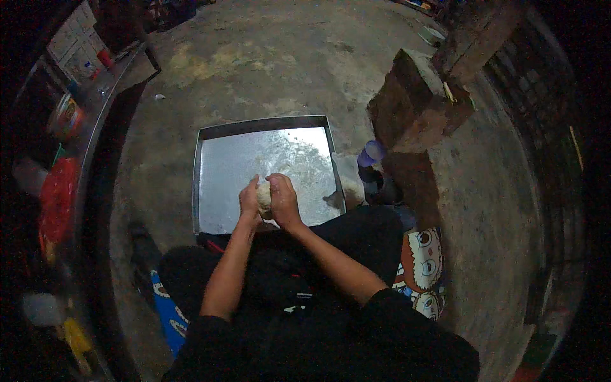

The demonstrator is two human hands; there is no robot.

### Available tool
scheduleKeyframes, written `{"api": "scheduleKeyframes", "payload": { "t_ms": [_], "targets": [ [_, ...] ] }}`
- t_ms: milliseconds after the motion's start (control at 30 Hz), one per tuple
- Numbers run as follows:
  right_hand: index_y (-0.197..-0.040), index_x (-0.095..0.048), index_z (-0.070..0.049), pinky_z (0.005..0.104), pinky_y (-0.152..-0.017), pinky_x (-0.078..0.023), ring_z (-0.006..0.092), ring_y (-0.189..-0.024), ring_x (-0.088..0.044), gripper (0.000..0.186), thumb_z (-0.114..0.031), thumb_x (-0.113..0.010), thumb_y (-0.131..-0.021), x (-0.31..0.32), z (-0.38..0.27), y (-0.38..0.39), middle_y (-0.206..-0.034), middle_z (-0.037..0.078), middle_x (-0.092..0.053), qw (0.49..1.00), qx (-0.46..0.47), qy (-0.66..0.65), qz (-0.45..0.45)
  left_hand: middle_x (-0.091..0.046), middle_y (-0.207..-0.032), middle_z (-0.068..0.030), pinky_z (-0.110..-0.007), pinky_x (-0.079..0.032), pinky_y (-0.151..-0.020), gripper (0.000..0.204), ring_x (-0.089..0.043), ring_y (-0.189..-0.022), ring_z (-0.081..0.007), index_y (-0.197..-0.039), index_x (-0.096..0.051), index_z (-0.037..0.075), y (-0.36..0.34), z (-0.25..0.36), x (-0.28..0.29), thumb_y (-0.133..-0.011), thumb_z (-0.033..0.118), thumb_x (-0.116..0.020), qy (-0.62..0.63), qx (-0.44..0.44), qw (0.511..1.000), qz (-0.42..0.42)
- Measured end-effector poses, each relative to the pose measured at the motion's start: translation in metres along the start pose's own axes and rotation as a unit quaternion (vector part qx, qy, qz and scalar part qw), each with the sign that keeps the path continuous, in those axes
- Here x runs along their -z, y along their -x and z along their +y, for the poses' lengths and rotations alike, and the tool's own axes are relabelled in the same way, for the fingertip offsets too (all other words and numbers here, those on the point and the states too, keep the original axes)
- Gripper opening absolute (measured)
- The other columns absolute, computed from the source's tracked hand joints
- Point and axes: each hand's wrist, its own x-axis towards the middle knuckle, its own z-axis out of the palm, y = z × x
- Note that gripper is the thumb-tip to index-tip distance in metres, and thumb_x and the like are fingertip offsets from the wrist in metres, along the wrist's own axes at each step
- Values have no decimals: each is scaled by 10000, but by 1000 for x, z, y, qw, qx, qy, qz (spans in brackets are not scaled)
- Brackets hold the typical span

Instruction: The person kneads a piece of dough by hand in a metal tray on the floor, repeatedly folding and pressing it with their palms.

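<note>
A pale, rounded lump of dough (263, 200) is pressed between my two hands over the near part of a shallow square metal tray (224, 167). My left hand (249, 202) is cupped against its left side. Curled over the right side and top is my right hand (284, 202), which hides much of the lump. Both hands are closed on it. Whitish smears mark the tray's right half, and its raised rim runs round the shiny base.
Right of the tray are a clear plastic bag (351, 181) and a purple cup (371, 153). A brown block (407, 102) stands beyond them at a post's foot. A cartoon-print cloth (423, 261) lies by my right leg. Along the left runs a bench with a red plastic bag (58, 200).
</note>
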Motion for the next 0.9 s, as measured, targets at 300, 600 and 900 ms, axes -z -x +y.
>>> {"api": "scheduleKeyframes", "payload": {
  "t_ms": [300, 600, 900],
  "targets": [
    [-1047, -625, 4, 355, -778, -496, 222, -795, -619, 559, -496, -375, -1041, -19, 8, -2, -914, 130, -663, 947, -244, -205, 33, -588, -747, -86, -351, -459, -693, 528, -567, -697, -190, -784, -534, 14, 24, 11, -13, -1036, 464, -422, -196, -205, 953, 106],
    [-692, -586, 27, 416, -626, -446, 229, -585, -551, 662, -517, -399, -1021, 9, 40, -36, -639, 132, -598, 940, -316, -128, 31, -546, -1212, -178, -429, -381, -996, 401, -493, -1144, -349, -1166, -541, -5, 29, -5, -30, -995, 357, -543, -337, -420, 839, 86],
    [-759, -659, -32, 462, -634, -513, 370, -685, -662, 480, -365, -420, -1009, 0, 17, -27, -716, 182, -663, 966, -38, 252, -46, -676, -810, -256, -504, -480, -758, 644, -647, -805, -451, -856, -647, -45, 18, -4, -19, -1042, 467, -303, -353, -219, 907, 72]
  ]
}}
